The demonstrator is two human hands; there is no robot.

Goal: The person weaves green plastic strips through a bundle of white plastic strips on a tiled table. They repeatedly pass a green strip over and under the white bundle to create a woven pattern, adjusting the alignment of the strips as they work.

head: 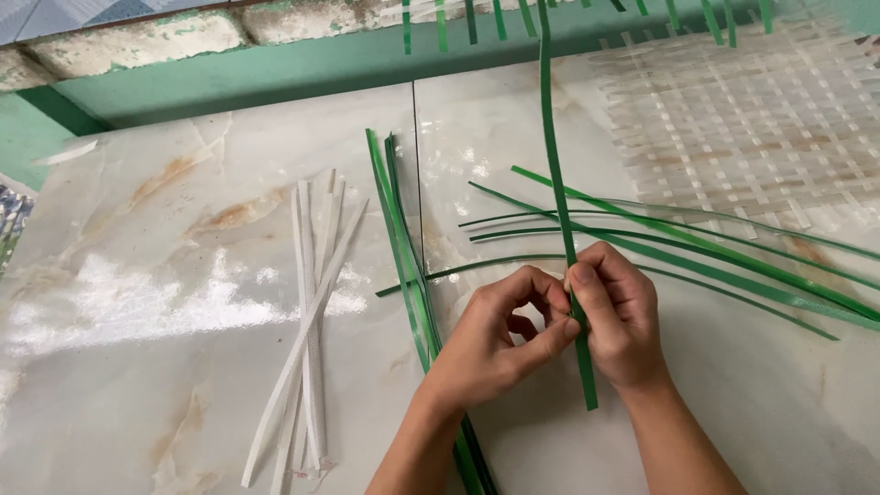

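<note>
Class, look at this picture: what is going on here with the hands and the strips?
A person's left hand and right hand pinch one long green plastic strip together, holding it upright over several green strips fanned across the marble floor. A bundle of green strips and a pile of white strips lie to the left; a white woven mat lies beyond.

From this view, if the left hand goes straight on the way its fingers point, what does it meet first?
The left hand points right, so it likely meets the upright green strip and right hand, which its fingertips already touch.
</note>
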